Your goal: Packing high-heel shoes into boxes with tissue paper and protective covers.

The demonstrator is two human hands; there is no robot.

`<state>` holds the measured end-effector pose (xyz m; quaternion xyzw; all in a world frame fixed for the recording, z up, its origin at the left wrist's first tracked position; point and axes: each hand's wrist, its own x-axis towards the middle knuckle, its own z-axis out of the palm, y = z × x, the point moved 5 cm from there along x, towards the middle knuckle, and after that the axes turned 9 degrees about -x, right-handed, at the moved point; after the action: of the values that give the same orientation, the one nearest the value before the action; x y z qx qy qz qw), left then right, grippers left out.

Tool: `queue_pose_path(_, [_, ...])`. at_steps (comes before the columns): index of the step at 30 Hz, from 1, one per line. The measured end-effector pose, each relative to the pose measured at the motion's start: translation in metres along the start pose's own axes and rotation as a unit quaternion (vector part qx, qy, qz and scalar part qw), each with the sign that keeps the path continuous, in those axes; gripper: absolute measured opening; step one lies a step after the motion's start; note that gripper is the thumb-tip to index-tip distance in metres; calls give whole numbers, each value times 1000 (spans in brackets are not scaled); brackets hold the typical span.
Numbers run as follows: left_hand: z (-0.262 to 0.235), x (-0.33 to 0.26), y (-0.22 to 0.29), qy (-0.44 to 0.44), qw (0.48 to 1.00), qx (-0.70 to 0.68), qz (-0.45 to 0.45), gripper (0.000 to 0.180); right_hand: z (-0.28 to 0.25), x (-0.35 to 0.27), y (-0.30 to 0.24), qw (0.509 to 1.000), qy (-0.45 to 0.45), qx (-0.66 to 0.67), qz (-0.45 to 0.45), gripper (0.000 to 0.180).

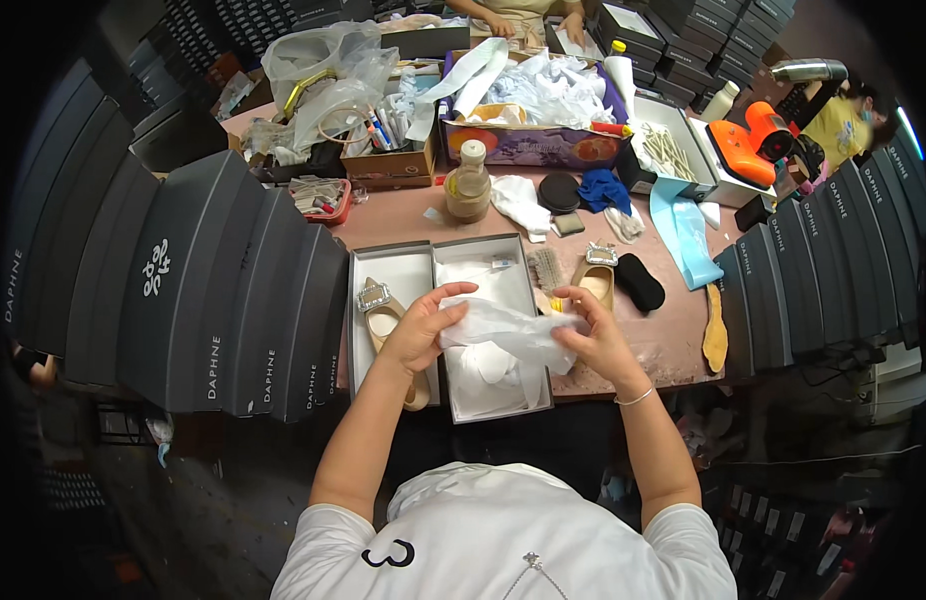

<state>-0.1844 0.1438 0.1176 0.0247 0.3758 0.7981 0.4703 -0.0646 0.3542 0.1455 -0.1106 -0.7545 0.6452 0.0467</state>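
Note:
A thin, translucent white sheet, like tissue paper [508,328], is stretched between my hands above an open shoebox [543,385]. My left hand [430,325] pinches its left end; my right hand [593,338] has its right end between thumb and fingers. White paper lies inside the box below. In the grey-lined tray beside it rests a beige shoe [382,322] with a jewelled buckle, partly covered by my left forearm. The matching beige shoe [597,278] stands on the table just beyond my right hand. Near that shoe are a brush [545,268] and a black oval pad [640,283].
Stacked dark shoeboxes [198,285] wall the left side, with more boxes [803,270] on the right. Toward the back are a bottle [469,185], a carton of crumpled paper [533,145] and an orange device [751,145]. A wooden spatula [716,330] lies at right. Another person's hands [500,27] show behind.

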Motion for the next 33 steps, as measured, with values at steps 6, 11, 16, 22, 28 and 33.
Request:
queue_pose_path(6, [-39,-73,6,89,977,40,188,28,9,-21,9,973,-127,-189,28,19])
queue_pose_path(11, [-76,-128,35,203,935,57,284,25,32,-21,-10,930,-168,-322,-46,16])
queue_pose_path(16, [-95,-127,6,334,838,313,297,40,-15,23,11,974,16,-215,65,17])
queue_pose_path(22, [44,-59,33,177,610,666,392,65,26,77,-9,989,10,-149,6,15])
queue_pose_path(28, [-8,17,52,86,830,513,199,47,28,75,-43,980,-46,-191,-14,20])
queue_pose_path(33, [60,10,36,122,626,680,364,49,35,93,-20,981,-82,-174,-6,28])
